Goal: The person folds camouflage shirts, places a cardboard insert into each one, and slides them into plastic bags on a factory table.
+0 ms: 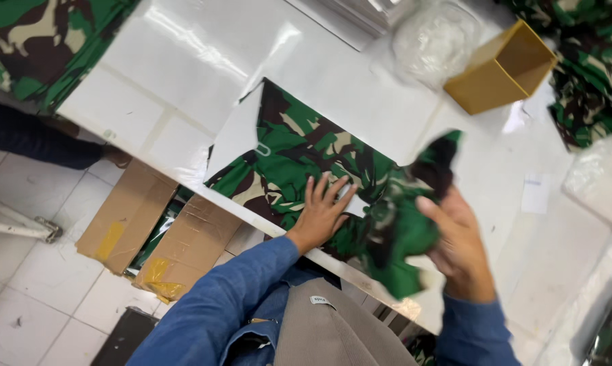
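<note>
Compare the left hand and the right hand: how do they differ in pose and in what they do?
The left hand lies flat, fingers spread, pressing the camouflage garment onto the white table; the right hand is raised and grips a bunched part of the cloth. The left looks sharp, the right blurred. Both wear blue denim sleeves.

Bare white tabletop point(184, 61) lies open toward ten o'clock of the flat camouflage-print cloth point(286, 152). At two o'clock an open yellow cardboard box point(502, 68) and a crumpled clear plastic bag point(433, 37) block the way. More white bags point(601, 176) crowd three o'clock.
</note>
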